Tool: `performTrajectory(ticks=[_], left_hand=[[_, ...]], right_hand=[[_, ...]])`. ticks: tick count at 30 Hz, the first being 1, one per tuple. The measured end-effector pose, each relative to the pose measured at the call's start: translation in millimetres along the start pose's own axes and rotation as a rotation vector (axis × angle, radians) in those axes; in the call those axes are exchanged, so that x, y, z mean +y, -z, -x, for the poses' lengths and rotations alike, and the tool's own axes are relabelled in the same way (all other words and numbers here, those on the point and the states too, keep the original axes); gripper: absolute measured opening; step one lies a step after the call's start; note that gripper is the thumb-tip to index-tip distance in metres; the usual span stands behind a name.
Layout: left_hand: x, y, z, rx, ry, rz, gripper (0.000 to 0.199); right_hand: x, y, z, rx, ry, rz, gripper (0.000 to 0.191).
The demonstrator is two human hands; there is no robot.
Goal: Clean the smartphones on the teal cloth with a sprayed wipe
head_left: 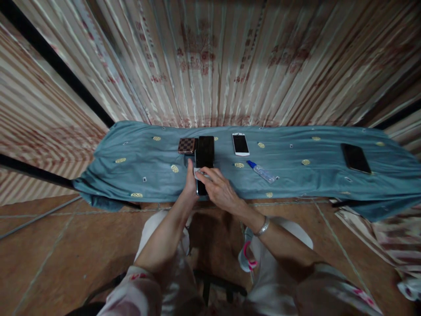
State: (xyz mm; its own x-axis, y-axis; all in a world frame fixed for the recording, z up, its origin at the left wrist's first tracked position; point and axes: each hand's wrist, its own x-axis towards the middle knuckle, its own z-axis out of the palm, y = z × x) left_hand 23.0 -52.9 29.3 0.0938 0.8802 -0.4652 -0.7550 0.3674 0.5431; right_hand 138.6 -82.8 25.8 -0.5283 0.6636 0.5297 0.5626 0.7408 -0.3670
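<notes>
My left hand (190,183) grips a dark smartphone (201,190) by its left side, thumb pointing up along the edge. Over the phone, my right hand (219,188) pinches a small white cloth or tissue (197,171) against its upper left part. Just beyond the phone lies a black, phone-like slab (206,148); where one ends and the other begins is hard to see. A brown checkered square item (187,145) sits to the left of that slab, overlapping something dark beneath it. My fingers hide part of the phone's screen.
A blue-green cloth (158,166) with yellow prints covers the narrow table. To the right lie a white phone (240,144), a clear bottle with a blue cap (261,171) and a black phone (355,158). Striped curtains (210,66) hang behind, and dark poles (59,57) flank the left.
</notes>
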Motion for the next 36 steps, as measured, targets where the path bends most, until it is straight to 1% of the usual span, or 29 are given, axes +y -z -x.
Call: performTrajectory(ticks=[5,9,12,17,21,25,29,31,36], left_hand=[[8,1.9,1,-0.056,0.045,-0.021,0.066],[14,-2.1,1,-0.060,0.045,-0.022,0.060],[18,-4.0,0,-0.063,0.038,-0.007,0.058],[21,-1.9,-4,-0.104,-0.016,0.037,0.059],[18,0.2,-5,-0.124,0.013,-0.002,0.058],[9,-2.0,0,-0.106,0.045,0.007,0.050],[1,-5.9,8,-0.096,0.144,0.016,0.047],[-2,-7.0,11,-0.098,0.173,0.012,0.047],[-9,-10.9,15,-0.059,0.172,0.000,0.042]], right_hand=[[-12,1,11,-0.012,0.067,0.005,0.047],[-18,3,18,-0.023,0.099,-0.010,0.047],[-16,3,21,-0.022,0.117,-0.004,0.047],[-4,4,22,-0.018,0.092,-0.004,0.047],[8,4,19,0.005,0.027,0.020,0.044],[21,4,15,0.043,-0.030,0.045,0.044],[33,6,9,0.093,-0.059,0.084,0.044],[37,7,5,0.111,-0.076,0.106,0.043],[46,10,-1,0.149,-0.142,0.133,0.042]])
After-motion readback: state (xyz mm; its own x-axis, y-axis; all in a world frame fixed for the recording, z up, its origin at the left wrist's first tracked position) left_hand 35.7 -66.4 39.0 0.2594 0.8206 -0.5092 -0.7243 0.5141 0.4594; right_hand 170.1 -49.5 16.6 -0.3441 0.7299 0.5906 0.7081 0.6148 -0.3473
